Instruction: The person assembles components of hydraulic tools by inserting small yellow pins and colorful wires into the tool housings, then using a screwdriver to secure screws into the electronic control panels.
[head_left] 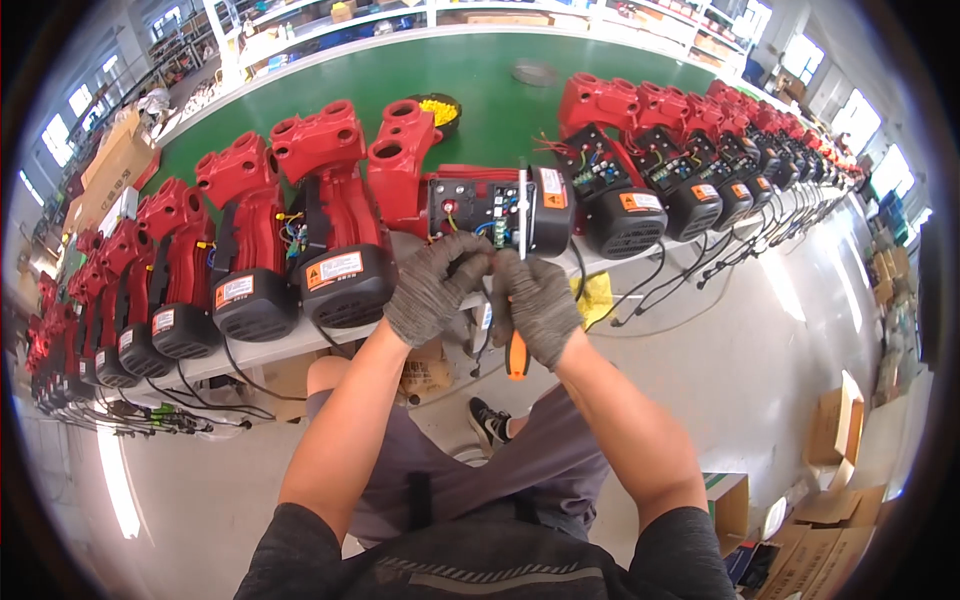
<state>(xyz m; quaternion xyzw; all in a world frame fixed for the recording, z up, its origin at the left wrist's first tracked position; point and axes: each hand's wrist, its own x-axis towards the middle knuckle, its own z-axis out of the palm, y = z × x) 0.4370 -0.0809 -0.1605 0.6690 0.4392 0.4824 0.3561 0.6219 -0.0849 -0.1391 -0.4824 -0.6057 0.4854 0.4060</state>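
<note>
At frame centre the red-and-black electric pump (470, 200) lies lengthwise left to right, just up-frame of the left hand (437, 288), fingers curled (any pinch cannot be told), and the similarly near right hand (540, 305), wrapped around an orange-handled tool (516, 357).

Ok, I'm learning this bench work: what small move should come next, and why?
Perhaps bring the right hand, with its orange-handled tool, up to the open box on the red machine: the box is uncovered, and the left hand is near its front edge.
</note>
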